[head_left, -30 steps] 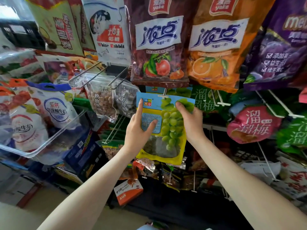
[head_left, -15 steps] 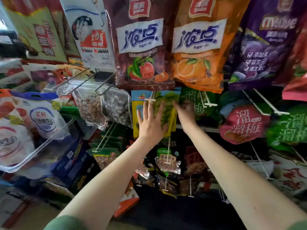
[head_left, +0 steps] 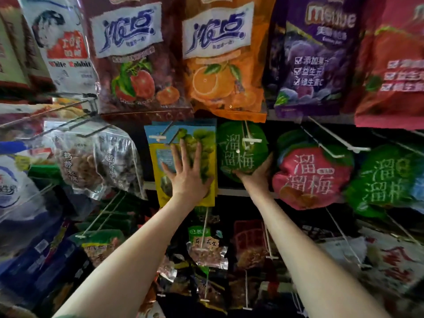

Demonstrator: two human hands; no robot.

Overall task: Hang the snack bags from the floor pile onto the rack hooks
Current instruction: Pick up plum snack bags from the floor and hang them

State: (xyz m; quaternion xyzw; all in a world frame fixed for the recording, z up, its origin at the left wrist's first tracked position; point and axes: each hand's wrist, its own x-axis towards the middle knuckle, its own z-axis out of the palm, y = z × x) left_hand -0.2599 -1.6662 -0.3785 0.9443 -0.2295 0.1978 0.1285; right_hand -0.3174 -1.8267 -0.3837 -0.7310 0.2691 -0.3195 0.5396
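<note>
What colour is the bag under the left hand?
The bag is yellow, blue on top; head view.

Yellow grape snack bag [head_left: 158, 164] with a blue top band and printed green grapes. Hangs upright, front outward, from a white rack hook [head_left: 157, 137] through the top band, in the rack's middle row. Lies pressed back under the flat left hand [head_left: 188, 177], fingers spread over the grapes. Sits just beside a round green plum bag [head_left: 238, 154] with white lettering, hung on the next hook [head_left: 251, 141] to the right and cupped at its lower edge by the right hand [head_left: 254, 175].
</note>
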